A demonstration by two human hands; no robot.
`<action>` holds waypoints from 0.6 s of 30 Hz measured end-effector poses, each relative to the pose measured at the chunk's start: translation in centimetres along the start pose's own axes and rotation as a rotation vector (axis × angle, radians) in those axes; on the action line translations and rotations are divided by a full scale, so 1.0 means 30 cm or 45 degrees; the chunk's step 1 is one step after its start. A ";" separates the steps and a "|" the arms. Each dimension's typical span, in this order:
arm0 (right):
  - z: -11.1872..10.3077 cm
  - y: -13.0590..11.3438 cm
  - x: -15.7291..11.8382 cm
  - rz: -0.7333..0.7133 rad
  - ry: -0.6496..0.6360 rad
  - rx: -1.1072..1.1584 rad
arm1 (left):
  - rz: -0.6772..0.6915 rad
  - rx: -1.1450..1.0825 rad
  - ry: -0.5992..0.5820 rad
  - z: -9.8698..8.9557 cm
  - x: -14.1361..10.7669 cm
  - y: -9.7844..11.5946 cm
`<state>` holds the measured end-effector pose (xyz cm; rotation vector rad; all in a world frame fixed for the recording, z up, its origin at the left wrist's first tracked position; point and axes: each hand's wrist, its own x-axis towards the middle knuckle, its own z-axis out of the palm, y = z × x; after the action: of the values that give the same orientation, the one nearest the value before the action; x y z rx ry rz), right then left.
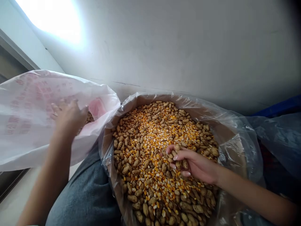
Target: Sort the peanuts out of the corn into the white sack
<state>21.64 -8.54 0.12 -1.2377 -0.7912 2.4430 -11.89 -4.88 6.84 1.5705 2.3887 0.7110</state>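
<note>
Far left of the bin [199, 110], a white sack [21, 103] with faded red print, mouth turned toward the bin. At that mouth, the left hand [70, 113], fingers spread and blurred (touching the sack or not, impossible to tell). Inside the sack, on the side nearer the bin, peanuts [90, 117], partly hidden. Between sack and bin, at the bin's lower left, a leg [87, 194] in jeans. In the bin, brown-walled and lined with a clear liner [249, 131], yellow and whitish corn [162, 135] mostly toward the middle, unshelled peanuts [124, 144] thickest around the edge and scattered across. Above the bin's contents, stretched in from the right, the right hand [195, 164], fingers curled around a few peanuts [178, 157]. Behind the bin, a pale wall [188, 47]. Right of the bin, dark sheer plastic [275, 135] and, farther up, a blue thing [279, 106], cut off by the edge of view.
</note>
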 end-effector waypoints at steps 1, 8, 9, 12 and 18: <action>0.004 -0.009 -0.003 -0.001 0.042 -0.043 | 0.051 0.157 0.026 0.020 -0.018 0.007; 0.234 -0.319 0.108 -0.332 0.006 -0.558 | 1.174 0.120 -1.089 0.161 -0.166 0.160; 0.306 -0.369 0.153 -0.377 -0.053 -0.597 | 1.229 0.155 -1.222 0.172 -0.178 0.163; 0.524 -0.460 0.296 -0.469 -0.253 -0.680 | 1.230 0.275 -1.335 0.193 -0.197 0.142; 0.556 -0.440 0.403 -0.592 -0.016 -0.942 | 1.199 0.084 -1.212 0.196 -0.185 0.099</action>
<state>1.18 2.25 8.07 -1.0647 -1.8512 1.8213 -4.72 -7.26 2.66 2.3147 0.9635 -0.0730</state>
